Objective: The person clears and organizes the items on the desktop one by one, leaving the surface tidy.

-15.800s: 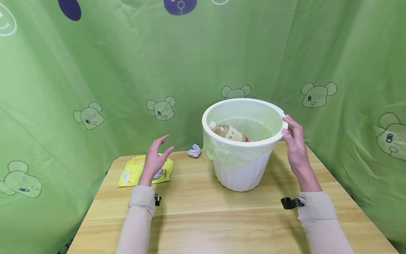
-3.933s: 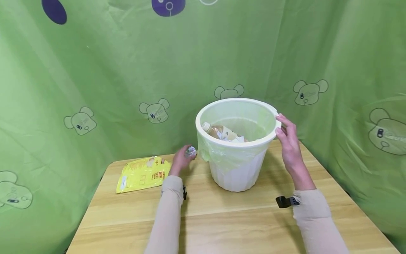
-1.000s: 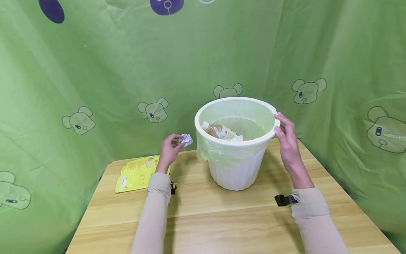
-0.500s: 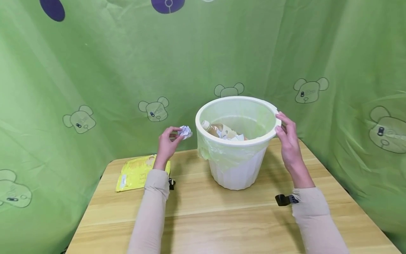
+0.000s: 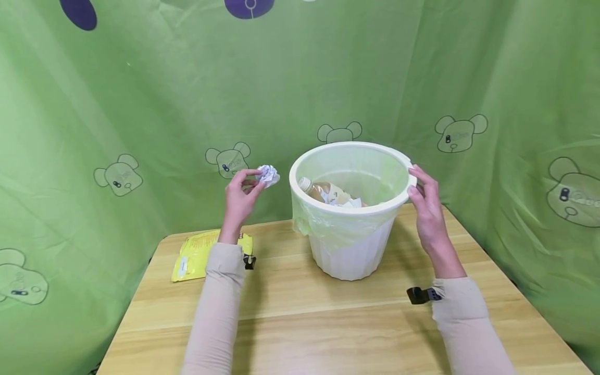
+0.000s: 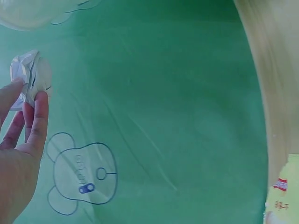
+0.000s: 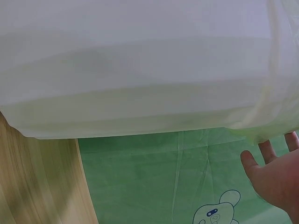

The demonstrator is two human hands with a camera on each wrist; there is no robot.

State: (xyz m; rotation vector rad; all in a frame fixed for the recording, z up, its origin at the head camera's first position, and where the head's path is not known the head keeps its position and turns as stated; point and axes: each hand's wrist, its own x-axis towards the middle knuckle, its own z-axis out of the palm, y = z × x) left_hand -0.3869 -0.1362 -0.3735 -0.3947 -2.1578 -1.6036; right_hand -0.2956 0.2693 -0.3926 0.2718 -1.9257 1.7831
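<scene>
My left hand [image 5: 239, 203] pinches a crumpled paper ball [image 5: 268, 176] between thumb and fingers, in the air left of the white trash bin [image 5: 347, 255]. The same paper ball [image 6: 32, 77] shows at the fingertips in the left wrist view. At the bin's right side, my right hand [image 5: 429, 219] holds the rim, thumb toward the front. A thin pale green liner folds over that rim. Inside lie a plastic bottle [image 5: 321, 190] with a white cap and some white paper [image 5: 352, 203]; the bottom is hidden. In the right wrist view the bin's wall [image 7: 140, 70] fills the top.
A flat yellow packet [image 5: 193, 258] lies at the table's back left, partly behind the left forearm. The wooden table [image 5: 300, 333] ends at a green curtain [image 5: 262, 94] with bear prints, which hangs behind and on both sides.
My left hand has taken the paper ball from the table's back edge and raised it, drifting left. White paper once on the packet is gone; white paper now shows in the bin.
</scene>
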